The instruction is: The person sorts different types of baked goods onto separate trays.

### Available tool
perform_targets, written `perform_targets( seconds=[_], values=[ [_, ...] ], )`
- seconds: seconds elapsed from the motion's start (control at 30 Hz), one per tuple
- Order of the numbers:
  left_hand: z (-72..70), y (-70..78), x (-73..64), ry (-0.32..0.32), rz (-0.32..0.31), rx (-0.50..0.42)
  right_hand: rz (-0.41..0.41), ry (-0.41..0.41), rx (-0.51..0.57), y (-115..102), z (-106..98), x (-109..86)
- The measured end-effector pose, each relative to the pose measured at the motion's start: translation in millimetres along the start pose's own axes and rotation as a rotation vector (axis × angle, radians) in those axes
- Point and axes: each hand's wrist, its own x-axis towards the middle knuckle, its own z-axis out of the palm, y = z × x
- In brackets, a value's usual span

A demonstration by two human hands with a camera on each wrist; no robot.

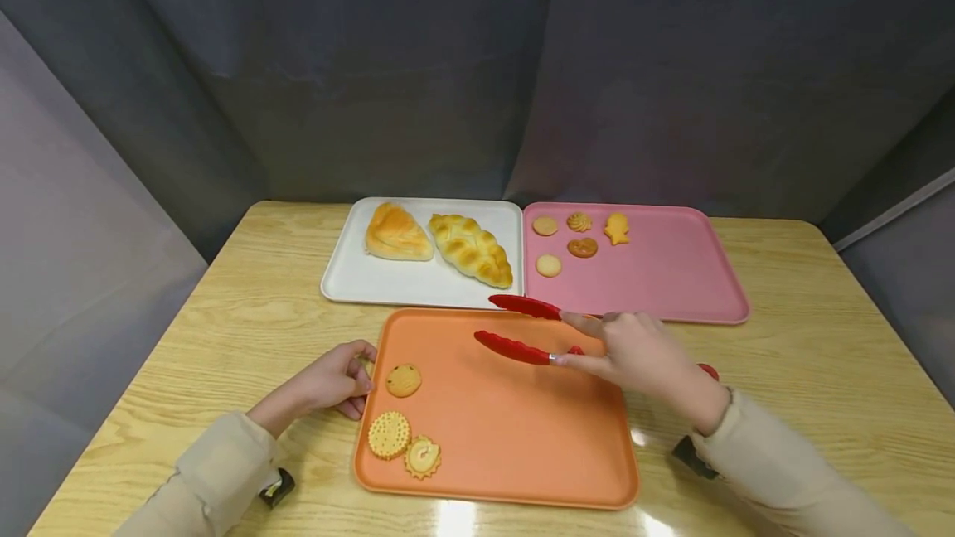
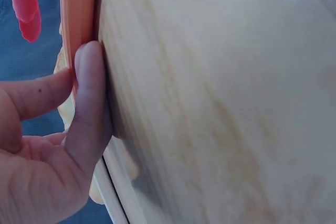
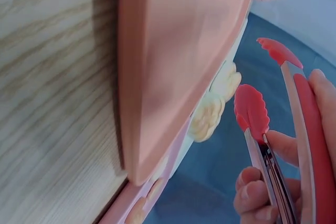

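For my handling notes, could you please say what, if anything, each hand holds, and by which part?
The right hand holds the red tongs by their arms; the left hand pinches the orange tray at its left rim.

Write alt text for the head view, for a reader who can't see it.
A person's right grip holds red-tipped tongs, spread open, above an orange tray with three cookies near its left side; the left grip holds that tray's left edge. Behind it, a white tray bears two breads and a pink tray bears five small cookies.
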Motion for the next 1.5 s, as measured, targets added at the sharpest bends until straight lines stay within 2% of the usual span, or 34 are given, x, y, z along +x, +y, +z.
perform_targets(
  seconds=[0.37,0.57,1.03,1.3,1.5],
  values=[
    [-0.2,-0.2,0.5,0.001,-0.001,-0.002,-0.114,-0.095,-0.029,-19.9,7.5,14.5],
    [-0.1,0.4,-0.2,0.001,0.000,-0.002,-0.212,-0.099,-0.049,-33.1,11.9,25.2],
    [0.5,1.2,-0.4,-0.001,0.011,-0.010,-0.269,-0.213,0.033,-59.5,22.0,47.6],
    [0.8,-0.6,0.8,0.009,-0.007,-0.004,-0.306,-0.213,0.042,-67.9,28.5,54.6],
    [0.4,-1.7,1.9,0.015,-0.014,0.001,-0.287,-0.235,0.017,-74.6,32.2,57.0]
  ],
)
